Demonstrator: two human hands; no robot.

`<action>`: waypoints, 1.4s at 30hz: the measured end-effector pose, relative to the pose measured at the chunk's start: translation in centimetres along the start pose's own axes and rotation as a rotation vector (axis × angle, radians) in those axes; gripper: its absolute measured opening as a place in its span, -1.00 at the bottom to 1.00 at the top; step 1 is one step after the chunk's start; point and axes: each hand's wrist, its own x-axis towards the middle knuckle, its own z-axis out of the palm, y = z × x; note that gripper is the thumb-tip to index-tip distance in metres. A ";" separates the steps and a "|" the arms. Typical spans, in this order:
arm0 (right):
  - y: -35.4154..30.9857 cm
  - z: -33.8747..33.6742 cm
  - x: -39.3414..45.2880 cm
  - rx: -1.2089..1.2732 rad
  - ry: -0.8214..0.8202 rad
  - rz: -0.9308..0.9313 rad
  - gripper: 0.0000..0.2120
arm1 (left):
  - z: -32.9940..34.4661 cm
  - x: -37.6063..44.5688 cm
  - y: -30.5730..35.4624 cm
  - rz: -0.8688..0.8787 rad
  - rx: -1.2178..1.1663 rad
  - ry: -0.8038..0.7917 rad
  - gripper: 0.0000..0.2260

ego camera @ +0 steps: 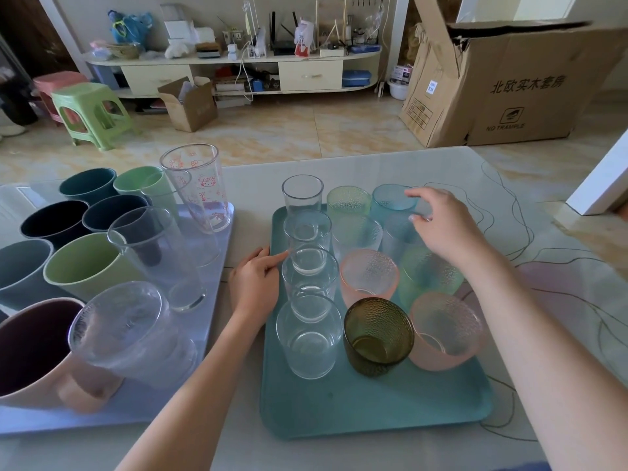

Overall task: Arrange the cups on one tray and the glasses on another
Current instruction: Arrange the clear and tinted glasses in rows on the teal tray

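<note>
A teal tray (339, 413) on the right holds several glasses: a column of clear ones (309, 338), a dark olive glass (379, 338), pink textured ones (445, 331), and green and blue textured ones (390, 198) at the back. A lavender tray (204, 300) on the left carries coloured plastic cups (85, 266), a pink mug (34, 351) and tall clear tumblers, one with red cartoon prints (200, 185). My left hand (256, 282) rests at the teal tray's left edge, its index finger touching a clear glass. My right hand (441, 226) hovers with spread fingers over the back right glasses, holding nothing.
The table (509, 185) has a pale glossy top with a line pattern; its far edge runs just behind the trays. Beyond it on the floor stand green and pink stools (91, 113), a small open carton (190, 103) and a big cardboard box (503, 86).
</note>
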 end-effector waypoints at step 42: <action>0.9 -5.9 -10.4 0.154 -0.598 0.398 -0.64 | -0.2 -0.1 0.3 -0.030 0.026 -0.014 -0.75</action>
